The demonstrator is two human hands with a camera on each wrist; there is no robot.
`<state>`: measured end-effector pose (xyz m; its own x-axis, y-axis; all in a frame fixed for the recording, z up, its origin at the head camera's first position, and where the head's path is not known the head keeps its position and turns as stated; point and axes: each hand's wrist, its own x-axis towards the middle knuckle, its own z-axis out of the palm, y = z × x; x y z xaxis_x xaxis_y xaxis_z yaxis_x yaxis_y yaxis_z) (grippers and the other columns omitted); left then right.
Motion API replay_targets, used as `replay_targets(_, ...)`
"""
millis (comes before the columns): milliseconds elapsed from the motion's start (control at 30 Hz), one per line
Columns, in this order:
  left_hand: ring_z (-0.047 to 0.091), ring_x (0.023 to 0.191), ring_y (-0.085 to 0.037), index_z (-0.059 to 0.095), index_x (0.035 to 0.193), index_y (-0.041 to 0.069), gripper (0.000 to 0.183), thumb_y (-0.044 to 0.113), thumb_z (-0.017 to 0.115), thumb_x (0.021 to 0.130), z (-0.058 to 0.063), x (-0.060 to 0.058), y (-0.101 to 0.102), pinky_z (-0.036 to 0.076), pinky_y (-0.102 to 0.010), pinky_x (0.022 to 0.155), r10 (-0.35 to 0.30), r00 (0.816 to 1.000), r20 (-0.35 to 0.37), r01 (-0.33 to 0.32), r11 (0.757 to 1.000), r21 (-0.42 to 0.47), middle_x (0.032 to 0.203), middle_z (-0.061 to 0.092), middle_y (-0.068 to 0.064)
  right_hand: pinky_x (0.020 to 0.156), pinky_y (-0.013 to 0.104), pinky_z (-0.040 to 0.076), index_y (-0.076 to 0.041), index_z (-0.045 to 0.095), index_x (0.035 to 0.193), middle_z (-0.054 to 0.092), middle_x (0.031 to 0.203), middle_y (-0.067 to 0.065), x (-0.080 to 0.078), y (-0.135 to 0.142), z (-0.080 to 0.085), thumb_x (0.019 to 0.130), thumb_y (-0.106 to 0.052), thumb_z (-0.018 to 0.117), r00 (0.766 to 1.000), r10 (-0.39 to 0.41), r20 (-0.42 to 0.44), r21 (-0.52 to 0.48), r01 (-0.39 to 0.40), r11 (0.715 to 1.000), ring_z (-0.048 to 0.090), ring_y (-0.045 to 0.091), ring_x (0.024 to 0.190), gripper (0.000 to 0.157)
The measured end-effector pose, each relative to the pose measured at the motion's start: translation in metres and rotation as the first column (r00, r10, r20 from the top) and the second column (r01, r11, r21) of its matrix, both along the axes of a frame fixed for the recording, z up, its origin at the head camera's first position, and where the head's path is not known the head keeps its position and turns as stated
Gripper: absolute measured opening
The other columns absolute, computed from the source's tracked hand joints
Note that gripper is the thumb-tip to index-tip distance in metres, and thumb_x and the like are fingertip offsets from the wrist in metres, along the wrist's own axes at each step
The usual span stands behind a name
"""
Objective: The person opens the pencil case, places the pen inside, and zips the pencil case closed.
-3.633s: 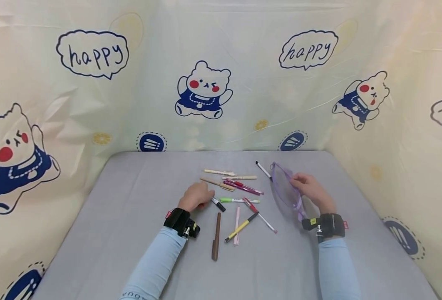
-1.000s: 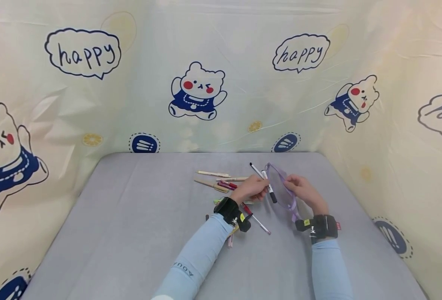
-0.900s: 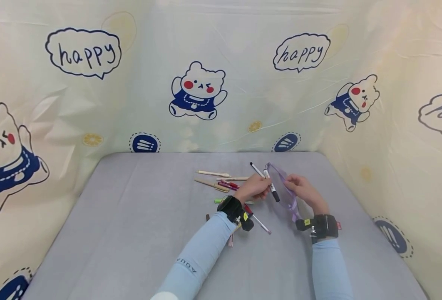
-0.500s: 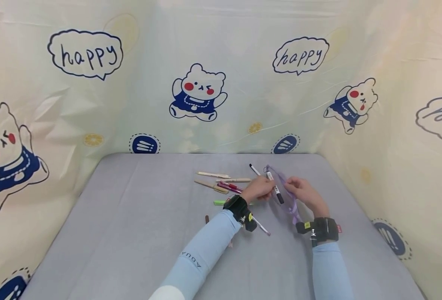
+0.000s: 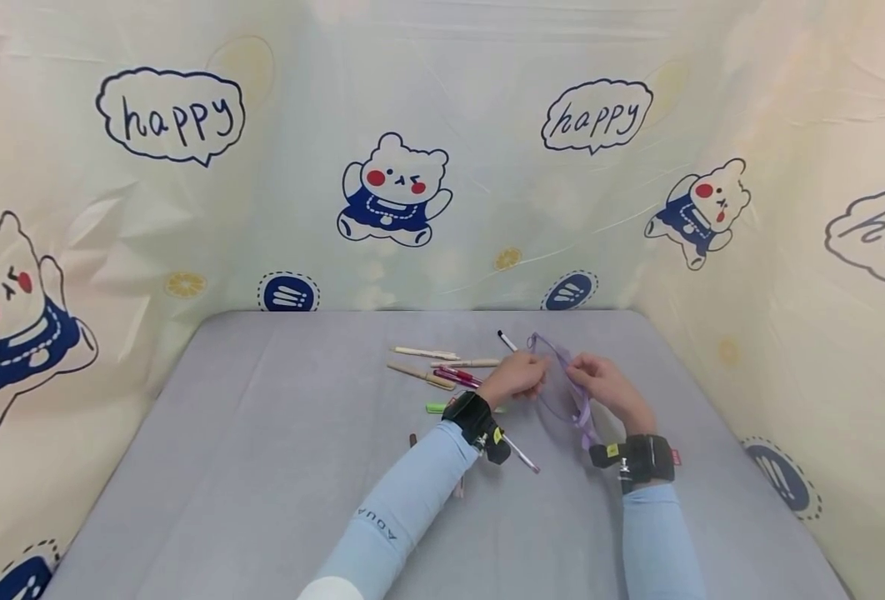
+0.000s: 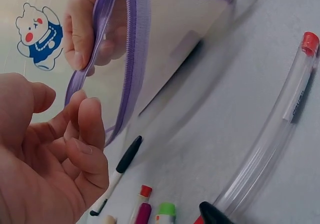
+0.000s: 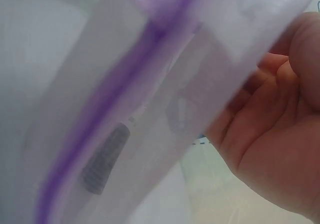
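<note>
My right hand [image 5: 607, 385] pinches the rim of a purple-edged mesh zip pouch [image 5: 579, 404], which stands with its mouth spread towards the left. At that mouth is my left hand [image 5: 513, 377]; in the left wrist view its fingers [image 6: 90, 124] are loosely bent, thumb apart, with nothing between them, the fingertips right at the zip edge [image 6: 129, 58]. Through the mesh in the right wrist view shows the dark cap of a marker [image 7: 106, 159]. A white pen with a black cap [image 5: 506, 340] lies just beyond my left hand, partly hidden behind it.
Cream and tan pens [image 5: 425, 352], red pens [image 5: 453, 375] and a green-capped pen [image 5: 437, 408] lie left of my left hand. A clear pen [image 5: 523, 456] lies nearer me. My left forearm covers other pens. A patterned curtain [image 5: 412, 67] surrounds the grey table [image 5: 262, 467].
My left hand has carried the black-and-white marker from the pens to the pouch mouth and let it go; the marker now shows inside the mesh. The right hand keeps its hold on the pouch.
</note>
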<state>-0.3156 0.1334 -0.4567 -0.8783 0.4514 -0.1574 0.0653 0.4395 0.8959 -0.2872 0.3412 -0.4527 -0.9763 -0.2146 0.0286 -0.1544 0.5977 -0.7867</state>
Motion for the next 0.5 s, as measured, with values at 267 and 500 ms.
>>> replay_targets(267,0.052,0.055,-0.013,0.069,0.098,-0.002,0.045,0.036,0.044,0.102,0.005,0.0,-0.009,0.036,-0.024,0.046,-0.096,0.994,-0.054,0.093,0.994,-0.06,0.064,0.06,0.001,0.061,0.027,0.047,0.009,0.058,0.11,0.055,0.077,0.0,0.001,-0.002,0.0,0.1,-0.019,0.055,1.0,-0.003,0.026,-0.028,0.003,1.0,0.053,0.01,0.065,0.03)
replay_targets(500,0.058,0.062,-0.016,0.064,0.089,0.011,0.034,0.037,0.046,0.103,0.019,0.011,-0.033,0.044,-0.025,0.054,-0.165,0.979,-0.121,0.145,0.976,-0.161,0.073,0.062,0.0,0.061,0.031,0.05,0.009,0.058,0.109,0.06,0.082,0.015,0.011,-0.007,0.011,0.1,-0.012,0.052,0.999,-0.001,0.039,-0.036,0.002,0.999,0.055,0.01,0.064,0.024)
